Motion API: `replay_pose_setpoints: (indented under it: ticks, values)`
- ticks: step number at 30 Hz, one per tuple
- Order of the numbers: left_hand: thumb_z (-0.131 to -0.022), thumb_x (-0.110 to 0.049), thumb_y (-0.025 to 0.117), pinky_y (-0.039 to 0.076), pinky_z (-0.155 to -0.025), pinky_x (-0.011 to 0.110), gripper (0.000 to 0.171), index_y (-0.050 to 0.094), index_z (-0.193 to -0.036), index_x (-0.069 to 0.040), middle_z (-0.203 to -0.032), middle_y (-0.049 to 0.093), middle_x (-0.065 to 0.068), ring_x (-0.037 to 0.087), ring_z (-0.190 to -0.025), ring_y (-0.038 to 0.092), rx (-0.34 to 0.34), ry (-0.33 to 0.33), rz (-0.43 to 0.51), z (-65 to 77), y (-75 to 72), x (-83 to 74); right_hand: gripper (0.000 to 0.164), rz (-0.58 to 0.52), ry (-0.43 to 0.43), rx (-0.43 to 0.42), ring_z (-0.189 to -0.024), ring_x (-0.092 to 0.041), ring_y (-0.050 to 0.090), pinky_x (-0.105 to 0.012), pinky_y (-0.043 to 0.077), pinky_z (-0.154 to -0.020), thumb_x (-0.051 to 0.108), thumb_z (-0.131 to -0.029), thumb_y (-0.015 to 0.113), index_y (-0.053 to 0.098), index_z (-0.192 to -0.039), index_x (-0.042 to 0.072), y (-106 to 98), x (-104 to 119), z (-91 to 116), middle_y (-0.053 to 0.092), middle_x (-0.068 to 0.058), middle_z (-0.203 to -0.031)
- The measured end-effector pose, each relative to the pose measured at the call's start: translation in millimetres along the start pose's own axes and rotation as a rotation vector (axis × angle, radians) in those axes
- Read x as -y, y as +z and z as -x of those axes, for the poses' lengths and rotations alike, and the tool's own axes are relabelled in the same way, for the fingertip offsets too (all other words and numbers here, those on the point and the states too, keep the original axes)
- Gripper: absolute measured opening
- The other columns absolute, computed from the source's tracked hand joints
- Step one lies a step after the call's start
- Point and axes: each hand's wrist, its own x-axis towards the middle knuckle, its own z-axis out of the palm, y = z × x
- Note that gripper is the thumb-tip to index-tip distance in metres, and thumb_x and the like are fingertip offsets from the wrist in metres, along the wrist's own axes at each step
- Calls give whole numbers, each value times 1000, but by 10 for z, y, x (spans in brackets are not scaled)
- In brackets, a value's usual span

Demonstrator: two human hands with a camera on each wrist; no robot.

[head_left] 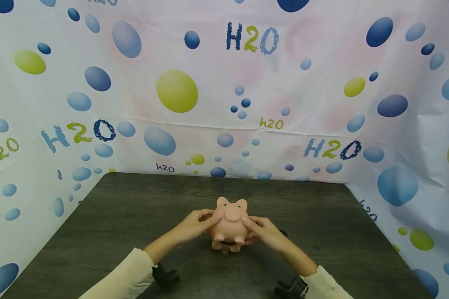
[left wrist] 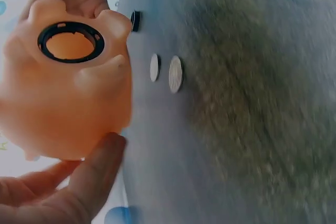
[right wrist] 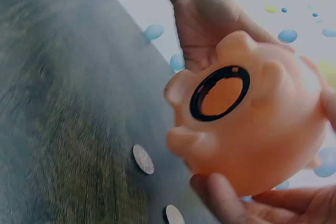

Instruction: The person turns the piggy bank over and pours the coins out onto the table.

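Note:
A pink piggy bank [head_left: 229,226] faces the head camera, tipped so that its underside shows, held between both hands above the dark table. My left hand [head_left: 197,222] grips its side, thumb on its cheek. On the other side, my right hand [head_left: 267,232] holds it the same way. Its belly has a round opening with a black ring [left wrist: 71,60], and no plug sits in it. Beyond it in the left wrist view are two silver coins, one nearer [left wrist: 176,74] and one farther [left wrist: 154,67]. A small black plug [left wrist: 135,21] lies past them.
The dark wood-look table [head_left: 153,199] reaches back to a white cloth backdrop [head_left: 209,50] printed with blue and green bubbles and H2O lettering. Black wrist bands with devices [head_left: 292,287] sit at both cuffs of the light sleeves [head_left: 125,274].

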Motion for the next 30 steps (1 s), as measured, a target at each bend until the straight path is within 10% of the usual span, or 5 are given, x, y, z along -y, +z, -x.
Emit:
replay_pose_setpoints:
  ticks: [8,16,20,25,30]
  values:
    - [-99,-48,46,55,-87,39,69,40,-141,6,-127,58,19,28,-106,64,67,-146,165,-19,64,-8,63,-86,132,17,-91,-20,70,-37,56,-85,45,-103,38,48,-136,-9,-8,22,12,65,-10,-115]
    - [-99,-47,47,54,-90,41,70,37,-143,6,-132,54,21,30,-112,61,67,-117,133,-47,-3,-145,63,-90,105,44,-92,-22,69,-37,56,-86,43,-103,40,43,-138,-10,-84,148,-35,63,-11,-115]
    - [-97,-42,55,50,-96,41,68,33,-148,-2,-141,47,19,31,-123,54,30,33,31,-44,-111,-454,59,35,-49,22,-102,-27,66,-41,54,-89,34,-103,44,35,-143,-8,-152,503,-33,53,-23,-129]
    - [-85,-25,75,46,-102,34,85,26,-152,-8,-150,38,12,26,-131,47,-42,376,-177,59,-245,-880,65,279,-366,-31,-113,-25,61,-40,55,-89,15,-95,62,29,-151,8,-175,991,92,38,-19,-146]
    - [-71,-18,85,45,-102,34,103,24,-152,-6,-153,31,15,28,-130,48,-119,584,-383,155,-226,-562,86,361,-573,-54,-128,-33,47,-38,51,-96,-1,-84,72,20,-153,5,45,709,92,24,-22,-153]
